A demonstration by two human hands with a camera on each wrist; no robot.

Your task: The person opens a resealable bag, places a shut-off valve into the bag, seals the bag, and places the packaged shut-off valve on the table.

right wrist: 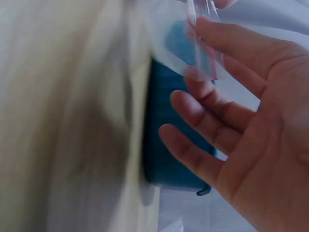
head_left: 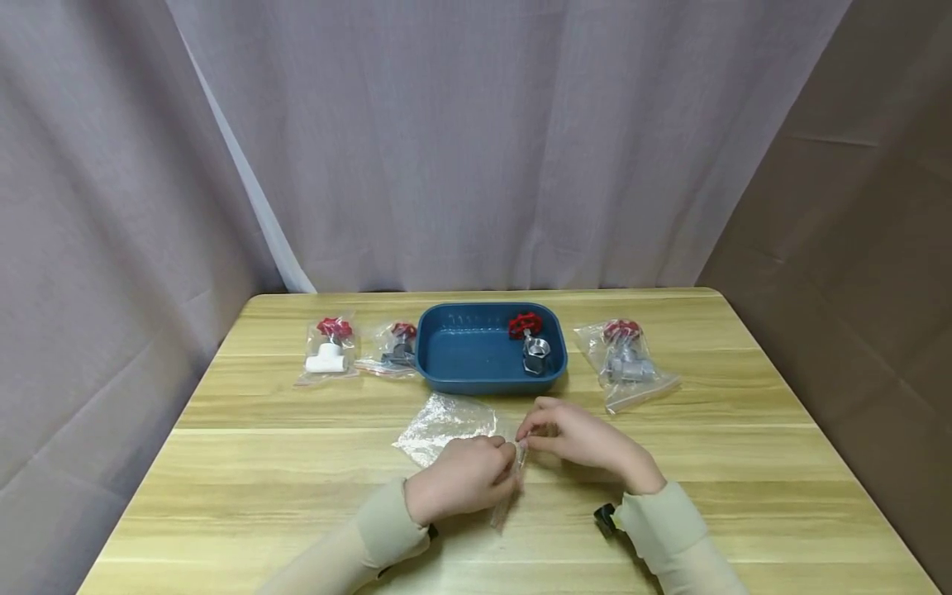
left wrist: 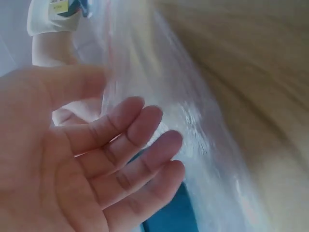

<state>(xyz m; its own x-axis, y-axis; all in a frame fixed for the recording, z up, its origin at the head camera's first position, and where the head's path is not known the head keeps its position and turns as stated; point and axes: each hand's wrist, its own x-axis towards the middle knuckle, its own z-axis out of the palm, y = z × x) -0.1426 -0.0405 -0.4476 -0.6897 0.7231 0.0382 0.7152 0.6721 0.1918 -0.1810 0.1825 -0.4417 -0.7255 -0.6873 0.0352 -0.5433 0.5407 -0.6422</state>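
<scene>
A clear zip bag with a red seal line lies in front of the blue tray, its mouth raised toward the hands. My right hand pinches the bag's edge between thumb and index finger; in the right wrist view its other fingers are spread loosely. Beside it, my left hand grips the same edge near the seal, thumb against the plastic in the left wrist view. No solid item shows inside the bag. In the tray sits a metal valve with a red handwheel.
Left of the tray lie a bagged white valve with a red handwheel and a bagged dark valve close to the tray's wall. On the right is a bagged grey valve. Curtains hang behind the table.
</scene>
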